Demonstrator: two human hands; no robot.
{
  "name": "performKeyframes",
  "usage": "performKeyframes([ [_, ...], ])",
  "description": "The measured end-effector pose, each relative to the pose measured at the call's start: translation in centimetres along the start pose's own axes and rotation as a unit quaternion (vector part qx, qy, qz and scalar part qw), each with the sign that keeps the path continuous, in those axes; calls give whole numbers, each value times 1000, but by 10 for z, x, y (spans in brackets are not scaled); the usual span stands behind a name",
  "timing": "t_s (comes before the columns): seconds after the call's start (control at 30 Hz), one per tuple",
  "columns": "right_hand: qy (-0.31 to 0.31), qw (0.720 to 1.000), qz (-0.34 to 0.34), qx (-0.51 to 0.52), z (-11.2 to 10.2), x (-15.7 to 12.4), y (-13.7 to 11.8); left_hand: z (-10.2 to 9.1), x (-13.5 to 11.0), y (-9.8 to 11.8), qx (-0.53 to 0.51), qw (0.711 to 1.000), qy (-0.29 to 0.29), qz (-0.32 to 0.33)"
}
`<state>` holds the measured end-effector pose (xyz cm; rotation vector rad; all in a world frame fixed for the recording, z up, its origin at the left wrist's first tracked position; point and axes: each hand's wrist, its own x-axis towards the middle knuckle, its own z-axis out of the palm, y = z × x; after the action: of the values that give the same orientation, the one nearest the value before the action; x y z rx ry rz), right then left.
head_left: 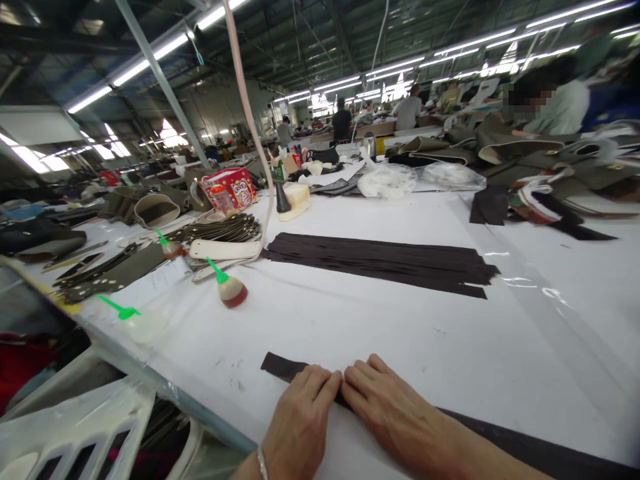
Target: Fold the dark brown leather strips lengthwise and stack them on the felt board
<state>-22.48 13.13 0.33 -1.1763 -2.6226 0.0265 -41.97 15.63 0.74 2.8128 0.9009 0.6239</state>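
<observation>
A long dark brown strip (281, 366) lies across the near part of the white table, its left end sticking out past my hands and the rest running off to the lower right. My left hand (304, 417) grips the strip near that end, fingers bent down onto it. Right beside it, my right hand (387, 407) is closed on the same strip, with the fingertips of both hands almost meeting. The parts of the strip under my fingers are hidden. Farther up the table rests a stack of similar dark strips (380, 261).
Glue bottles with green nozzles stand on the left: an amber one (233, 291) and a clear one (143, 323). Behind are cream straps (223, 250), a red patterned bag (235, 187) and a hanging hose (250, 127). A plastic crate (120, 413) sits below the table edge. Several people work farther back.
</observation>
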Motion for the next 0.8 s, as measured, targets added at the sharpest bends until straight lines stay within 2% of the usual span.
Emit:
performKeyframes([
  [0.1,-18,1000,-6,-11,-5,-4,0,8,-5,-1,31,999,14,13],
  [0.23,-17,1000,-7,-9,-14,-19,4,6,-10,-5,82,995,15,51],
  [0.43,10,1000,-1,1,-23,-51,10,4,-9,3,137,989,0,54],
  [0.67,-19,999,24,21,-38,-92,15,1,-7,5,174,983,-3,62],
  [0.8,1,1000,27,6,-45,-112,16,0,-7,6,178,982,-7,67],
])
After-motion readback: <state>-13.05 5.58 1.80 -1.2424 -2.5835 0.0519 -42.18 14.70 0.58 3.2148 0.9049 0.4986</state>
